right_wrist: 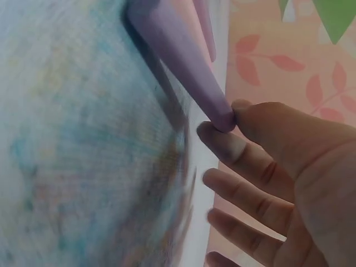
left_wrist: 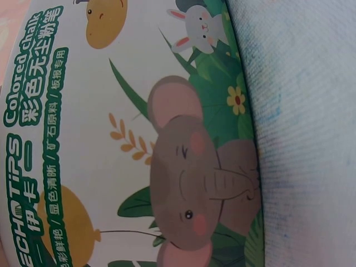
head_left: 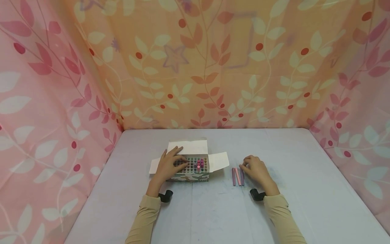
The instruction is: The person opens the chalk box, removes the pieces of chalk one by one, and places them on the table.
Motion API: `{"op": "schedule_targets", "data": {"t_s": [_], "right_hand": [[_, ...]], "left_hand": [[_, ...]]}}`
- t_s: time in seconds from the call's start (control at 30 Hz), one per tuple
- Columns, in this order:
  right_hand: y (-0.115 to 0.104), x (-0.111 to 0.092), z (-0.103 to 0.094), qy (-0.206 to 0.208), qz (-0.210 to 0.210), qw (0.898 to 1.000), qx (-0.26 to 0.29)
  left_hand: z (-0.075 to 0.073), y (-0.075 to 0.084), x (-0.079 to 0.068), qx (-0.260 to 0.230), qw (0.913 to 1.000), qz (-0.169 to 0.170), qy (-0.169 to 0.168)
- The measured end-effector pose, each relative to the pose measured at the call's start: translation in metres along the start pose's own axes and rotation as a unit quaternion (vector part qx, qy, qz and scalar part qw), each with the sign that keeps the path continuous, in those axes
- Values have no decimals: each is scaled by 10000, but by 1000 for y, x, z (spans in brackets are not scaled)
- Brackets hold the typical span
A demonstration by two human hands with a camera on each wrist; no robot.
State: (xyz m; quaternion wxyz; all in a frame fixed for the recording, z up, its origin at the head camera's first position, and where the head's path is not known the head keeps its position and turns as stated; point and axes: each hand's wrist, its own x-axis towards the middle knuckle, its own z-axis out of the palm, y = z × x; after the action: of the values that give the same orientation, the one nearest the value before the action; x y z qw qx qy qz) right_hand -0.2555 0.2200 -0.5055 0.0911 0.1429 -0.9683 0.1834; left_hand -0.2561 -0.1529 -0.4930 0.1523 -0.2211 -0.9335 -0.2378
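My left hand (head_left: 167, 166) rests over the left part of an opened chalk box (head_left: 195, 177), fingers spread above the rows of chalk ends. Several pink and purple sticks (head_left: 199, 163) stand up higher among them. In the left wrist view the printed box front (left_wrist: 183, 178) shows an elephant and "Colored chalk"; the hand itself is out of that view. To the right of the box, my right hand (head_left: 256, 170) pinches the far end of a purple chalk stick (right_wrist: 186, 69) between thumb and index finger. Beside that stick lie a pink chalk stick (head_left: 237, 177) and another purple one (head_left: 233, 177).
The box's white lid flap (head_left: 190, 147) stands open at the back, and a side flap (head_left: 218, 160) sticks out toward the chalk sticks. A pale cloth with chalk smudges covers the table (head_left: 207, 217). Patterned curtains (head_left: 213, 67) enclose the back and both sides.
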Motion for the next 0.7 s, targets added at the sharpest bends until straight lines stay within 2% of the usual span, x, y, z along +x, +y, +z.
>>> {"op": "schedule_targets", "data": {"t_s": [0.17, 0.37, 0.7], "right_hand": [[0, 0, 1, 160, 123, 9998, 22], [-2, 0, 5, 267, 19, 9996, -4], [-2, -1, 6, 178, 184, 9997, 25]], "left_hand": [[-1, 1, 0, -19, 10000, -2, -16], [-1, 2, 0, -30, 10000, -4, -26], [-1, 2, 0, -87, 9999, -66, -74]]}}
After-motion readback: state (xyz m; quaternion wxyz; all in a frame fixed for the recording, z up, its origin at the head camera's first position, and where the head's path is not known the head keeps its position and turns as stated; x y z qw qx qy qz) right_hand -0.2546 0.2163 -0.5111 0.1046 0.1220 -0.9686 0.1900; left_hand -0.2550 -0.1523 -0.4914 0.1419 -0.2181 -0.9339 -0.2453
